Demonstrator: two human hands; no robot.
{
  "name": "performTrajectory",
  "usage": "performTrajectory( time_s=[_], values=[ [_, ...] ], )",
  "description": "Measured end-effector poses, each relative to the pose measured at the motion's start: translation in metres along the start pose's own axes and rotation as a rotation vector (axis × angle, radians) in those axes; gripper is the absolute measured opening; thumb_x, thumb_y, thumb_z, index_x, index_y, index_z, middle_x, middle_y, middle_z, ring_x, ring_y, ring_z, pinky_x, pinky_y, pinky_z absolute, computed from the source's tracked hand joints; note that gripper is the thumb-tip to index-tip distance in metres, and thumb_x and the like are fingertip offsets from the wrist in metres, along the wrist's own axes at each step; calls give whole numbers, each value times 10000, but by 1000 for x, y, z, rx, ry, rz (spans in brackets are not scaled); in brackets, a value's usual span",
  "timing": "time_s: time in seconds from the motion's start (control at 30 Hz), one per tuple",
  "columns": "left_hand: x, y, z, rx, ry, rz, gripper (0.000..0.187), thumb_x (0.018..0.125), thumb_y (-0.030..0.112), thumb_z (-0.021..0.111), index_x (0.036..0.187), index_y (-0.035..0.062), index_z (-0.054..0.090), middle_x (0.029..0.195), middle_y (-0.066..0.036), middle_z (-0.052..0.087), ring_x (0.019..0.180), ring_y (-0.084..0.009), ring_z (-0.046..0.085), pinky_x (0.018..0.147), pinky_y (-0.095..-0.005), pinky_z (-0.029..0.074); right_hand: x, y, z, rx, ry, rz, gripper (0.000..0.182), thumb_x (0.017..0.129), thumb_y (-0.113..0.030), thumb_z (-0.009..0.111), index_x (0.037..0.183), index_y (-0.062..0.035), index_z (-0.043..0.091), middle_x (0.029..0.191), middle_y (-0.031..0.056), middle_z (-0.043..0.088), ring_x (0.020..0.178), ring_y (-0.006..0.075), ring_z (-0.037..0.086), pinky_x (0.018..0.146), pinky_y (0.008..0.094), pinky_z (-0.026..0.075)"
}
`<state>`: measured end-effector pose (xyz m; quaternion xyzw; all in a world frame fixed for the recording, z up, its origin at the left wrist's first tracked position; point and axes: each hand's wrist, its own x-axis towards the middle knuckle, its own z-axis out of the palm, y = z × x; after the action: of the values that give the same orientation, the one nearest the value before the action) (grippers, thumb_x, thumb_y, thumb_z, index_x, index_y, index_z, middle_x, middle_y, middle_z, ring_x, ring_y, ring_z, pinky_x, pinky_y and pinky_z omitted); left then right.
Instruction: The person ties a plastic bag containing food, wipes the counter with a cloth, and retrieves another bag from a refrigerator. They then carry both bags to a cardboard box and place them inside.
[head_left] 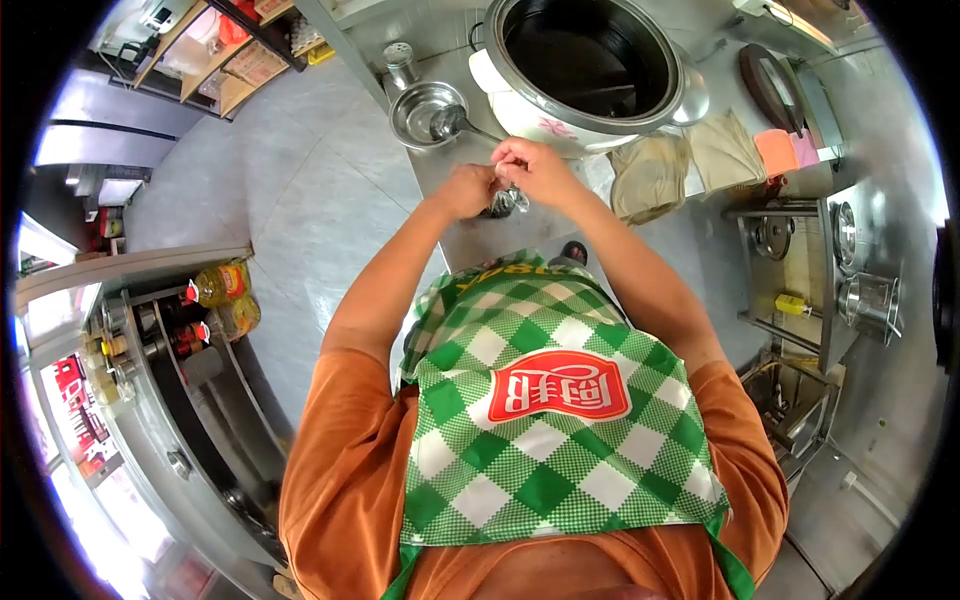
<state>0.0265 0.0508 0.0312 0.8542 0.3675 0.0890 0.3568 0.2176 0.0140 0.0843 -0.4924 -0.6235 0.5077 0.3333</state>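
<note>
Head view showed me the left hand [466,190] and right hand [537,172] together, fingertips seemingly pinched on the gathered neck of a small clear bag [515,199] with something dark inside. I judged that an uneven pull could have torn the thin film, or a loosened pinch let the contents spill on the counter [458,236]. The bag was over the counter, near the ladle [447,122] and big pot [545,126]. Its neck pointed into the fingers, its bulge towards the wearer; crumpling hid its exact long axis.
</note>
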Motion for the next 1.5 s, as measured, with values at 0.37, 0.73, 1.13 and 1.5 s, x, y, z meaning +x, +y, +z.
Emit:
performTrajectory(
  time_s=[0.37, 0.73, 1.13, 1.5],
  values=[
    [-3, -2, -5, -196, -115, -163, 312, 1049, 338, 494, 1036, 90, 684, 836, -71, 652, 793, -179, 644, 800, -331, 513, -4, 72, 12, -47, 46, 115, 203, 852, -124, 717, 1024, -22, 685, 811, 92, 724, 696, 167, 672, 658, 324, 539],
    [-6, -12, -8, -318, -109, -261, 360, 1069, 328, 462, 990, 22, 635, 836, -53, 678, 799, -171, 637, 802, -322, 498, -16, 52, 7, -368, 379, -63, 127, 813, -139, 662, 813, -22, 610, 699, 172, 646, 638, 368, 640, 600, 427, 504],
    [0, -13, -32, -745, -347, -382, 135, 960, 163, 655, 1012, 43, 624, 945, -46, 708, 911, -131, 641, 871, -272, 476, -59, 29, 7, -234, 336, -68, 118, 821, -126, 653, 874, -40, 592, 735, 148, 653, 642, 338, 639, 604, 412, 501],
    [-6, -9, -42, -422, -282, -268, 123, 818, 109, 761, 883, 54, 672, 842, -29, 697, 821, -135, 659, 787, -302, 519, -77, 67, 24, -186, -26, -24, 81, 844, -128, 636, 889, -62, 620, 737, 132, 654, 644, 314, 640, 618, 406, 505]
  ],
)
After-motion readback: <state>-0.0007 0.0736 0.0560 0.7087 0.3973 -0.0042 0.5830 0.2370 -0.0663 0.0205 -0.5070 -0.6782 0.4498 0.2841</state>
